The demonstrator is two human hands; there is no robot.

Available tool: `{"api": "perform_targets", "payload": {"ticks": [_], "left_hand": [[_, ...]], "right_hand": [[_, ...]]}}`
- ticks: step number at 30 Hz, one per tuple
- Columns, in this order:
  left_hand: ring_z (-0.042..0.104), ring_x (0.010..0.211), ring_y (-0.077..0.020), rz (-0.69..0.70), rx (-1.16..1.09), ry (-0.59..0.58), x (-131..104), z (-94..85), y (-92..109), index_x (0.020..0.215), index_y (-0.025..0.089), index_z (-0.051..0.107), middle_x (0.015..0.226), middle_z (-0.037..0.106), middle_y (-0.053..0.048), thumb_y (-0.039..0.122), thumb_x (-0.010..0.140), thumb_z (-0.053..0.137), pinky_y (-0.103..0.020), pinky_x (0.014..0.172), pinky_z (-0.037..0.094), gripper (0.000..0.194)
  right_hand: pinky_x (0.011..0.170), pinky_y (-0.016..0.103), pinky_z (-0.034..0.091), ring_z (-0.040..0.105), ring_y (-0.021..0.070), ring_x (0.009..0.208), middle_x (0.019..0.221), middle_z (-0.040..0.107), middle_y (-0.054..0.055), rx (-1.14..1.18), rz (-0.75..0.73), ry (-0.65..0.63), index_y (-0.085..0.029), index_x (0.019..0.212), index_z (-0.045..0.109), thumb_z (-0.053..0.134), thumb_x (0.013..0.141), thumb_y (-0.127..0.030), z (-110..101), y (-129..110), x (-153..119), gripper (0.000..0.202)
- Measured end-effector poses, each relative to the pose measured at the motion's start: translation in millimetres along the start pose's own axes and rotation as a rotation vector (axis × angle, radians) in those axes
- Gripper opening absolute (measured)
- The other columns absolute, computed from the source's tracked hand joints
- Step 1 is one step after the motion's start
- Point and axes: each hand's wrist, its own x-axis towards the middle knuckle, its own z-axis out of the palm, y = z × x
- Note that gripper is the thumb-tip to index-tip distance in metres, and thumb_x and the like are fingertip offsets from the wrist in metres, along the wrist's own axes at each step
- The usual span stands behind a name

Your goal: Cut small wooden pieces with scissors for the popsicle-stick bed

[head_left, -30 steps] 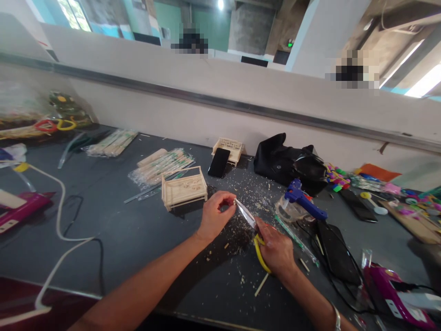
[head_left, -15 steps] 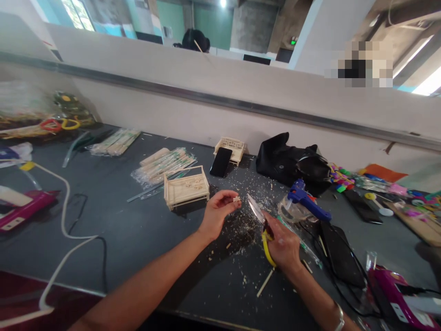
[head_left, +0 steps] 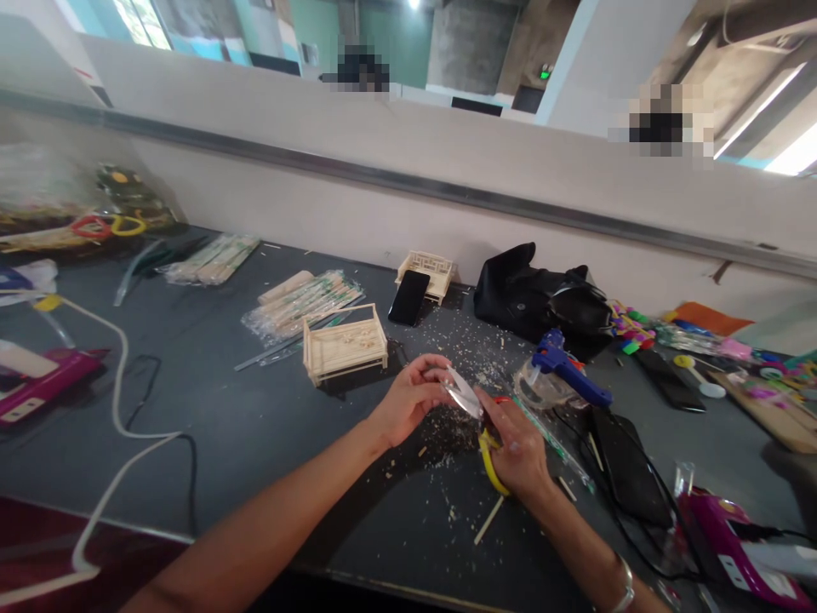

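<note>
My right hand (head_left: 518, 451) grips a pair of scissors (head_left: 490, 466) by its yellow handles. The silver blades point up and left and reach the fingers of my left hand (head_left: 412, 400). Those fingers are pinched together; the small pale wooden piece seen in them earlier is now mostly hidden behind the blades. Left of my hands stands a small bench-like frame of wooden sticks (head_left: 345, 351), with several tiny wooden bits on its slats. Wood chips (head_left: 450, 426) lie scattered on the dark table beneath both hands.
A phone (head_left: 409, 298) leans by a second small wooden seat (head_left: 434, 271). Bagged sticks (head_left: 312, 306) lie left of it. A black bag (head_left: 542, 294), a blue glue gun (head_left: 570, 368) and a dark tablet-like slab (head_left: 629, 468) with cables sit at right. A white cord (head_left: 121, 375) crosses the left side.
The scissors have moved left and their blades now meet the left fingers, where a gap showed before. The left hand has shifted only slightly.
</note>
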Motion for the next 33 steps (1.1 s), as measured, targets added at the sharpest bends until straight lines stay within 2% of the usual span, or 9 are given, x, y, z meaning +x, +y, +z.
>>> {"api": "perform_targets", "payload": {"ticks": [7, 21, 28, 33], "left_hand": [[0.062, 0.065, -0.0112, -0.058, 0.022, -0.098, -0.9, -5.8, -5.7, 0.095, 0.018, 0.066, 0.071, 0.067, 0.002, 0.006, 0.058, 0.074, -0.022, 0.065, 0.048, 0.04], [0.064, 0.063, -0.0135, -0.134, -0.048, -0.111, 0.6, -7.9, -10.0, 0.091, 0.016, 0.068, 0.067, 0.067, 0.001, 0.012, 0.059, 0.08, -0.024, 0.062, 0.05, 0.034], [0.062, 0.061, -0.0121, -0.144, -0.021, -0.078, 1.2, -9.9, -11.2, 0.089, 0.016, 0.068, 0.066, 0.065, 0.001, 0.01, 0.06, 0.077, -0.023, 0.062, 0.049, 0.031], [0.06, 0.06, -0.012, -0.152, -0.019, -0.074, 1.6, -10.8, -11.3, 0.088, 0.016, 0.07, 0.065, 0.066, 0.001, 0.01, 0.058, 0.077, -0.023, 0.061, 0.047, 0.032]], "right_hand": [[0.069, 0.03, 0.055, 0.061, 0.0197, 0.08, 0.086, 0.062, 0.004, 0.014, 0.003, -0.076, -0.027, 0.146, 0.046, 0.048, 0.074, -0.003, -0.6, -0.3, -1.7, 0.077], [0.07, 0.032, 0.054, 0.058, 0.0217, 0.083, 0.089, 0.059, 0.007, -0.056, -0.004, -0.113, -0.025, 0.143, 0.05, 0.047, 0.072, -0.002, 3.2, -1.4, -4.3, 0.075], [0.067, 0.029, 0.053, 0.059, 0.0213, 0.08, 0.088, 0.062, 0.007, -0.087, 0.015, -0.174, -0.025, 0.129, 0.062, 0.049, 0.073, -0.006, 5.4, -0.1, -5.5, 0.061], [0.062, 0.026, 0.051, 0.059, 0.0198, 0.074, 0.082, 0.063, 0.006, -0.118, -0.016, -0.131, -0.021, 0.123, 0.065, 0.047, 0.073, -0.005, 4.6, -0.5, -7.1, 0.056]]}}
